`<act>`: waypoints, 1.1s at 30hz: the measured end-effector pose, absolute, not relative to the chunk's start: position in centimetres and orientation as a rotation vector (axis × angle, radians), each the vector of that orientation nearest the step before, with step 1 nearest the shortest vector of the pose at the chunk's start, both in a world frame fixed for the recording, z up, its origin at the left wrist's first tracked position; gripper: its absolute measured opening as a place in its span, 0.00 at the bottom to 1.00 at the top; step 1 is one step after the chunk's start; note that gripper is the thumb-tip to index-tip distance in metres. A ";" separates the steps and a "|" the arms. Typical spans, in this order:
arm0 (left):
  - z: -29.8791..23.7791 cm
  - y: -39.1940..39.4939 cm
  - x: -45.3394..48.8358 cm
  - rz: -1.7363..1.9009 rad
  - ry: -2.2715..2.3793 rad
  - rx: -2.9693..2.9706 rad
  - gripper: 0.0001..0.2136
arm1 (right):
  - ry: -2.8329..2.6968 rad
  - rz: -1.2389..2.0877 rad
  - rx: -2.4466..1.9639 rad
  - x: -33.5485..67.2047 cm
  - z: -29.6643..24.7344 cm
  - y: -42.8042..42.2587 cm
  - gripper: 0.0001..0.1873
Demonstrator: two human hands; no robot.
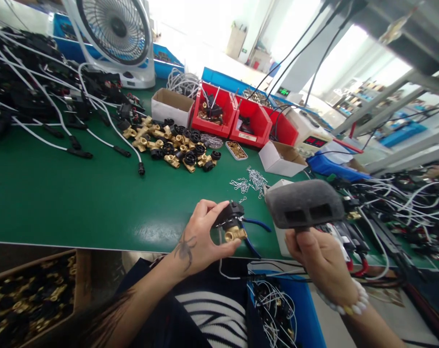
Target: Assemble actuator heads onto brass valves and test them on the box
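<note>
My left hand [201,237] is closed around a brass valve [234,234] with a black housing on top, held over the front edge of the green bench. A pale cable hangs down from it. My right hand [321,261] grips a black pistol-shaped tool [304,205] by its handle, raised to the right of the valve; its narrow tip points left. I cannot tell its exact kind. Blue-handled pliers [256,223] lie just behind the valve, partly hidden. Small silver spring clips [255,180] are scattered on the bench beyond my hands.
Brass fittings [172,142] with black rings pile up mid-bench. Red bins [214,110] and an open white box [283,158] stand behind. Cabled black units [27,96] crowd the left, near a white fan [116,29]. A blue crate [312,309] sits below the edge.
</note>
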State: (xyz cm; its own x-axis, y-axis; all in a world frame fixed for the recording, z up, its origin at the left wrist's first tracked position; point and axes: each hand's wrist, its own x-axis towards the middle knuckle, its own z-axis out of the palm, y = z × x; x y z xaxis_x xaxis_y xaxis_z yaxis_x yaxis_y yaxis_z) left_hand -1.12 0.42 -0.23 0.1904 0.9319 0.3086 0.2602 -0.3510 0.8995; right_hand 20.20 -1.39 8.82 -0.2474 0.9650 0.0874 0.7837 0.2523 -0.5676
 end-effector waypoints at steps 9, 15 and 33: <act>-0.2 0.5 -1.2 1.198 1.120 1.745 0.30 | -2.081 0.562 -1.582 20.3 9.2 -1.5 0.33; -0.2 0.4 -1.1 1.230 1.115 1.738 0.30 | -2.225 0.690 -1.728 20.1 8.7 -1.5 0.34; -0.1 0.0 -0.9 1.207 1.147 1.617 0.29 | -1.472 0.330 -2.089 29.7 11.2 17.7 0.07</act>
State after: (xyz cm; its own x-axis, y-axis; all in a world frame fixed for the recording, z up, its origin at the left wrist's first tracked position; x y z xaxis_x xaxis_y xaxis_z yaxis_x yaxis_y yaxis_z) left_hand -0.86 -0.05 -0.14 0.1348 0.9594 0.2477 0.1984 -0.2710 0.9419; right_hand 29.70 17.67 11.20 0.3678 0.9228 0.1143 0.7858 -0.2427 -0.5689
